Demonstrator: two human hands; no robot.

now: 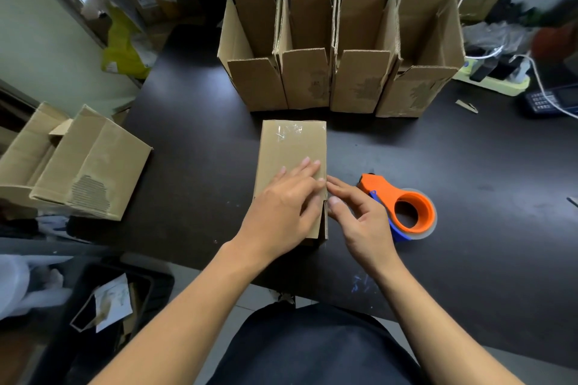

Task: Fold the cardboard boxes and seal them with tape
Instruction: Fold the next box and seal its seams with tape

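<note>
Left hand [283, 206] has its fingers [305, 167] laid out pretty much straight and flat on top of the small box [292, 147], pressing down near its right edge. Right hand [356, 212] is just beside that edge with fingers loosely curled, fingertip and thumb touching the box's right side near the flap seam, not really wrapped around anything. The box lies flat on the dark surface [194, 166] right in front of the person, shiny clear tape across its far end. The orange tape dispenser [403, 206] sits just right of the right hand, not being held. Behind the box, a row of four open boxes [337, 78] stands upright, flaps up. Another bigger box [84, 166] lies off to the left.
</note>
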